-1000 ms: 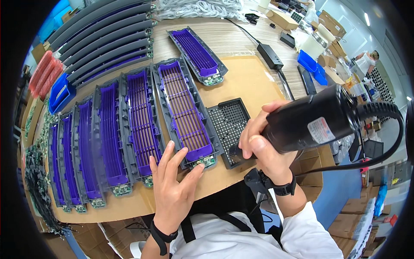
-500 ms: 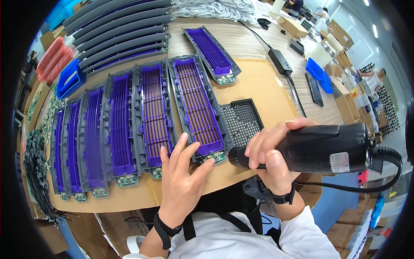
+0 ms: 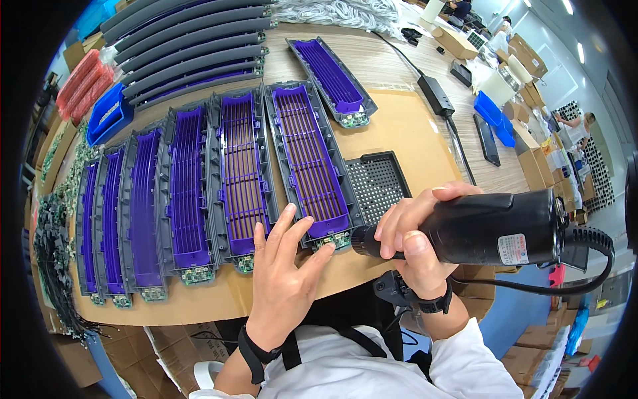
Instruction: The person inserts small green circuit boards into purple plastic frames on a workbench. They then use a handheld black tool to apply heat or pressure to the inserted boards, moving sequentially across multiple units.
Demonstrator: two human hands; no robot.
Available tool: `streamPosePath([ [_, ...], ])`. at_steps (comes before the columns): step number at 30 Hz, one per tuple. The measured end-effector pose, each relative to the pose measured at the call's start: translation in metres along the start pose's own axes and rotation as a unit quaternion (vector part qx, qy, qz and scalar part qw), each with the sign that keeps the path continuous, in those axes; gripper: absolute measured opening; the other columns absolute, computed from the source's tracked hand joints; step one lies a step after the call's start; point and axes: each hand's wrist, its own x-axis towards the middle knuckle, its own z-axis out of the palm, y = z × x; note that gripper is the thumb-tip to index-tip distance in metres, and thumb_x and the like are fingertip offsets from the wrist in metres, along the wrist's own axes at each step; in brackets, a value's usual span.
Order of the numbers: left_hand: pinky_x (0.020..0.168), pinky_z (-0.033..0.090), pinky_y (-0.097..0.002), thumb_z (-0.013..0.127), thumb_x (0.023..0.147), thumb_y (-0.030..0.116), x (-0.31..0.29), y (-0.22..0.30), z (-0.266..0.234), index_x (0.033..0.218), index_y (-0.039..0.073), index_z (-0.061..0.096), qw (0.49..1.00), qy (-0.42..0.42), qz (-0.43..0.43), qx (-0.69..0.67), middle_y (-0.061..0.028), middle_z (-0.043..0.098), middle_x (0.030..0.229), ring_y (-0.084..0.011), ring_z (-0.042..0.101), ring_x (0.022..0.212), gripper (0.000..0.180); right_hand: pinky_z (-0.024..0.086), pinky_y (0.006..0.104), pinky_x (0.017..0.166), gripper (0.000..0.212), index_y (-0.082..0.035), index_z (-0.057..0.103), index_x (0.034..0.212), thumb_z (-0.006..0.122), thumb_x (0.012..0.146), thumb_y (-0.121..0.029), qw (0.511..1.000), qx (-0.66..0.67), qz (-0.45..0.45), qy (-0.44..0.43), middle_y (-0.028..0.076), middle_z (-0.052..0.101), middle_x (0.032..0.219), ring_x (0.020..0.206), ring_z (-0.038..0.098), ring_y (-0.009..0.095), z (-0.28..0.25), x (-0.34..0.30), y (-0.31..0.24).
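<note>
The right hand gripped a black electric screwdriver tight. The left hand, fingers spread open, pressed on a purple tray.

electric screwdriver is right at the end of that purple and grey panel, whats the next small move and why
Probably tip the electric screwdriver in the right hand down onto the small green board at the panel's near end. Its nose lies almost level beside that board, and the left hand's fingertips already rest there, steadying it.

The person wears a white long-sleeved shirt with dark straps over it and a black band on each wrist: left, right.
</note>
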Motion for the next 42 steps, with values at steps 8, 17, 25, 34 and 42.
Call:
streamPosePath([
  [8,0.106,0.03,-0.06,0.072,0.073,0.006,0.0,0.001,-0.001,0.092,0.017,0.075,1.0,0.0,0.006,0.003,-0.0118,0.058,0.124,-0.0344,0.047,0.13,0.022,0.049,0.0338,0.052,0.047,-0.009,0.036,0.114,0.07,0.082,-0.013,0.998,-0.028,-0.011,-0.051,0.004,0.05,0.061,0.048,0.053,0.017,-0.007,0.005,0.002],
  [17,0.106,0.03,-0.0599,0.071,0.073,0.005,-0.001,-0.002,0.0,0.096,0.017,0.074,1.0,-0.001,0.014,-0.002,-0.0123,0.058,0.126,-0.0335,0.047,0.13,0.026,0.049,0.0316,0.053,0.037,-0.007,0.043,0.094,0.073,0.073,0.001,0.975,0.022,0.073,-0.209,0.008,0.055,0.061,0.053,0.056,0.017,-0.007,0.026,0.004],
  [25,0.107,0.029,-0.0605,0.073,0.074,0.006,-0.001,0.0,0.0,0.093,0.016,0.073,1.0,0.004,0.008,0.001,-0.0111,0.059,0.125,-0.0331,0.048,0.129,0.021,0.047,0.0326,0.052,0.049,-0.004,0.04,0.115,0.069,0.076,0.001,0.989,0.019,0.034,-0.142,0.008,0.052,0.06,0.052,0.054,0.018,-0.008,0.02,-0.002],
  [34,0.111,0.024,-0.0563,0.079,0.07,0.006,0.0,0.006,0.0,0.078,0.013,0.072,0.999,0.031,-0.03,-0.007,-0.008,0.063,0.123,-0.0316,0.049,0.129,0.012,0.047,0.0244,0.054,0.05,0.005,0.039,0.124,0.064,0.081,0.006,0.998,0.055,0.025,0.035,0.008,0.06,0.069,0.056,0.057,0.011,-0.027,0.017,-0.011],
  [42,0.112,0.023,-0.0558,0.079,0.069,0.005,-0.001,0.006,0.0,0.076,0.013,0.072,0.999,0.031,-0.035,-0.002,-0.0079,0.063,0.123,-0.0318,0.048,0.13,0.013,0.047,0.0241,0.053,0.048,0.005,0.041,0.123,0.064,0.081,0.008,0.996,0.057,0.031,0.062,0.008,0.061,0.07,0.056,0.057,0.011,-0.027,0.016,-0.004],
])
